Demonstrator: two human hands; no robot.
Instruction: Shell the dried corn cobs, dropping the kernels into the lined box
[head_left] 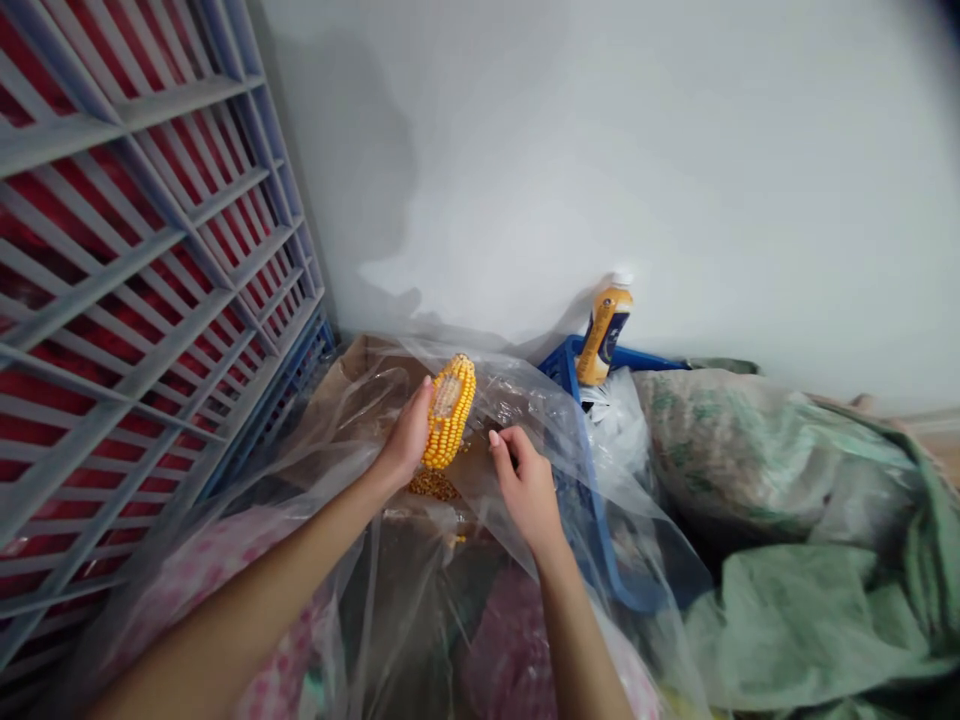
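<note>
My left hand (409, 440) grips an ear of corn (454, 420) from its left side and holds it up at a tilt. The ear is yellow, with a pale bare patch of cob on the side near my thumb. Just right of the ear and apart from it is my right hand (521, 480), its fingers curled and the thumb close to the index finger. Whether anything lies inside those fingers is hidden. Loose corn kernels (433, 486) lie below the ear, in a brown cardboard box (337, 375) with a clear plastic sheet (367, 560) spread around it.
Slatted plastic crates (210, 210) rise on the left against a white wall (637, 130). A yellow bottle (604, 335) leans on a blue basket (604, 540) holding a white plastic bag (619, 420). Farther right lie a full woven sack (750, 440) and green cloth-like sacking (817, 610).
</note>
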